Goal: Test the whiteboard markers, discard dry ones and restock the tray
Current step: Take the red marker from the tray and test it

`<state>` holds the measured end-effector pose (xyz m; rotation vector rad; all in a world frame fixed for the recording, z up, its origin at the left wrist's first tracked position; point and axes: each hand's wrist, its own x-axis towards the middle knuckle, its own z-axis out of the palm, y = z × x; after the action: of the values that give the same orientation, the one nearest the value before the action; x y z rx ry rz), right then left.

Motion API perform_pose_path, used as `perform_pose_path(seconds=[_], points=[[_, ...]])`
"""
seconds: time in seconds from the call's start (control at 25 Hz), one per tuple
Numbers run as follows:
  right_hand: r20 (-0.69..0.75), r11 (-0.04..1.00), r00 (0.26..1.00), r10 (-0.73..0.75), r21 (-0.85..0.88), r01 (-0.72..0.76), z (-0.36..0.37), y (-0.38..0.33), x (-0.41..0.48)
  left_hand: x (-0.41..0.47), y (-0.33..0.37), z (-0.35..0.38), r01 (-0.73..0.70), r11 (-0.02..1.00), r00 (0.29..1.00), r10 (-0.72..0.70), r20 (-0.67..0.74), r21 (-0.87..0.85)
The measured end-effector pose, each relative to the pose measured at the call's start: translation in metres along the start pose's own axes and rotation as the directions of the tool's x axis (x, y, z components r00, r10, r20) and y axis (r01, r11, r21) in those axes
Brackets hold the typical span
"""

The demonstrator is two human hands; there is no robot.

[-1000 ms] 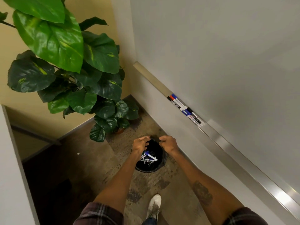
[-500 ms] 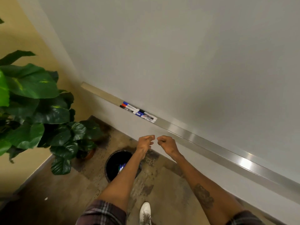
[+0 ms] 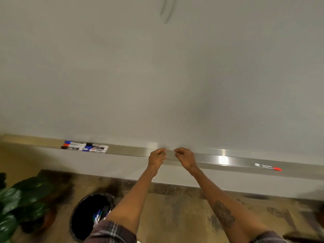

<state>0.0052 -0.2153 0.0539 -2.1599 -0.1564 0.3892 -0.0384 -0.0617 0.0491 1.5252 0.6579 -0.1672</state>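
Both hands are raised in front of the tray (image 3: 219, 159), in the middle of its length. The left hand (image 3: 157, 157) and the right hand (image 3: 185, 157) are close together but apart. The fingers of each are curled in toward the palm, and I see nothing held in them; the picture is a little blurred, so a very small thing cannot be excluded. From the hands, a group of markers (image 3: 85, 147) lies on the tray at 9 o'clock, packed side by side, with blue, red and black caps. At 3 o'clock, well apart, one red marker (image 3: 268, 167) lies alone on the tray. At 7 o'clock the bin (image 3: 82, 218) stands on the floor, and several markers are inside it, so I judge that discarding is at least partly done. The board (image 3: 157, 76) has faint strokes at 12 o'clock, near the top edge, probably test marks. What is left is less clear. The red marker seems not yet tested or not yet put with the others. I cannot tell whether the group is already the new stock.
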Motion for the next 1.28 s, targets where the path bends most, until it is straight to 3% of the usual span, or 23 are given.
perform_pose_path(seconds=[0.4, 0.76, 0.96, 1.12, 1.28], points=[[-0.254, 0.990, 0.957, 0.139, 0.054, -0.129, -0.167, 0.129, -0.026, -0.001, 0.013, 0.207, -0.044, 0.991, 0.971, 0.012, 0.239, 0.128], [-0.454, 0.928, 0.811, 0.369, 0.227, -0.295, -0.275, 0.244, -0.043, -0.006, -0.001, 0.359, 0.013, 0.977, 0.886, -0.110, 0.450, 0.214], [-0.434, 0.872, 0.760, 0.484, 0.315, -0.375, -0.316, 0.289, -0.046, 0.000, -0.008, 0.413, 0.065, 0.965, 0.843, -0.189, 0.504, 0.253], [-0.393, 0.861, 0.770, 0.502, 0.317, -0.399, -0.337, 0.308, -0.039, 0.004, -0.016, 0.437, 0.082, 0.955, 0.793, -0.236, 0.562, 0.285], [-0.348, 0.858, 0.790, 0.506, 0.302, -0.416, -0.344, 0.322, -0.034, 0.010, -0.026, 0.449, 0.100, 0.951, 0.786, -0.256, 0.563, 0.294]])
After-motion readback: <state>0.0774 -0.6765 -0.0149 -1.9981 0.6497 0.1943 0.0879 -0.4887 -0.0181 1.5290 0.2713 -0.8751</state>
